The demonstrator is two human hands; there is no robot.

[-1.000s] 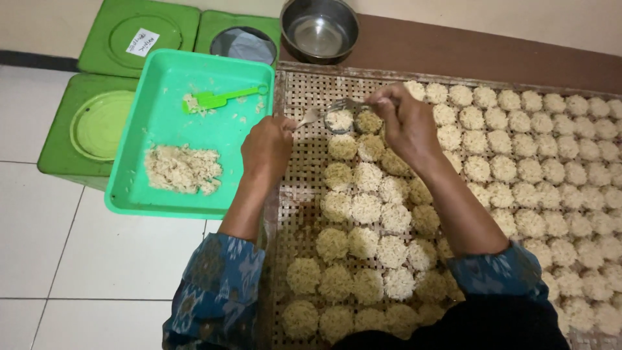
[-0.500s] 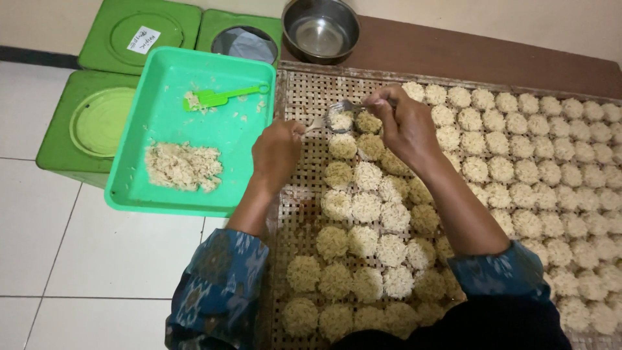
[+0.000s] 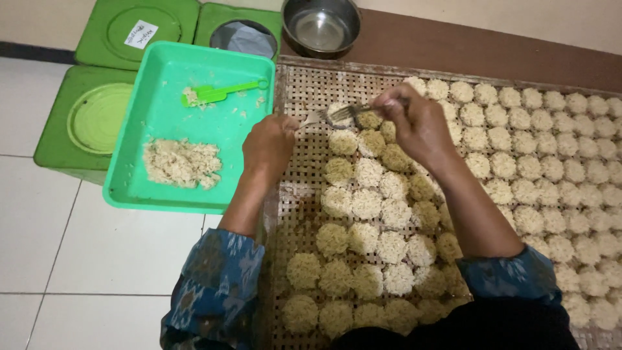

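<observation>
My right hand (image 3: 418, 123) grips a metal fork (image 3: 327, 116) and holds it level over the top left noodle nests (image 3: 363, 194) on the woven bamboo tray (image 3: 295, 194). The tines point left and carry a small clump of noodles. My left hand (image 3: 269, 146) is curled at the tray's left edge, its fingertips at the fork's tines. What its fingers pinch is hidden. Rows of round noodle nests cover most of the tray.
A green plastic tray (image 3: 162, 129) on the left holds a pile of loose noodles (image 3: 181, 162) and a green scoop (image 3: 217, 93). Green lidded bins (image 3: 97, 116) stand beneath it. A steel bowl (image 3: 321, 26) sits at the far edge. White floor tiles lie lower left.
The fork has dropped a little and swung left, so its tines now meet my left fingertips. My left hand shifted slightly at the tray's edge. My right hand stayed put.
</observation>
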